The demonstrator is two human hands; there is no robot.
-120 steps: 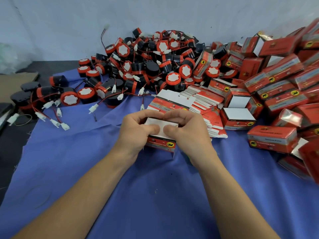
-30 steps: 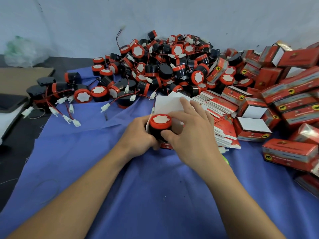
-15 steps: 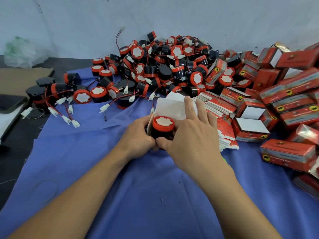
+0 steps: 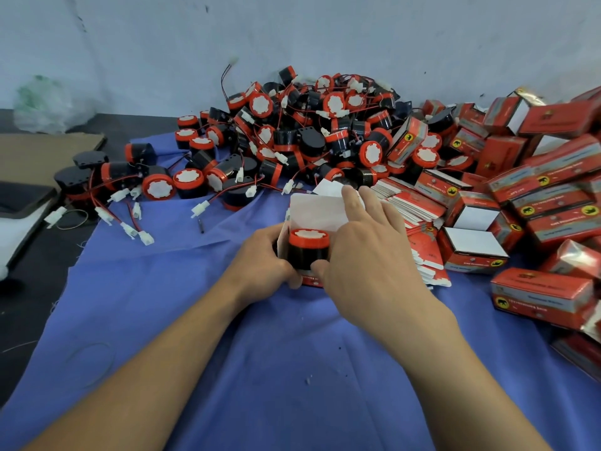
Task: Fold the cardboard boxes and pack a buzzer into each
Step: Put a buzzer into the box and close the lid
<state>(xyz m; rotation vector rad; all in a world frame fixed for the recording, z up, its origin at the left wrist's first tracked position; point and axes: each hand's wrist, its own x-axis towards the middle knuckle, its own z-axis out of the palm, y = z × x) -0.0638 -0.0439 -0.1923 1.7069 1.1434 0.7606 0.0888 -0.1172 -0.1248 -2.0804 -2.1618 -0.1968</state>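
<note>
Buzzer: the buzzer (image 4: pixel 308 247) stands upright, red cap up, partway down in the open cardboard box (image 4: pixel 314 212), just in front of the box's raised white flap.
Handling: looks like hard plastic, so probably light, stiff and a bit slick on the black barrel. I can't see this one's wire.
Where to hold: I'd take the barrel low by its sides and push on the cap rim, not the white centre.
Box: thin card, I'd guess it crushes easily, so hold it at the corners.
Left grip: left hand (image 4: pixel 260 260) is wrapped round the box's left side, thumb at the front.
Right grip: right hand (image 4: pixel 367 255) has its thumb on the barrel's base and its fingers (image 4: pixel 353 198) lying over the flap.
Around: flat box stack (image 4: pixel 411 201) just behind, buzzer pile (image 4: pixel 309 135) further back, packed boxes (image 4: pixel 541 296) on the right, all on the blue cloth (image 4: pixel 292 369) covering the surface.
</note>
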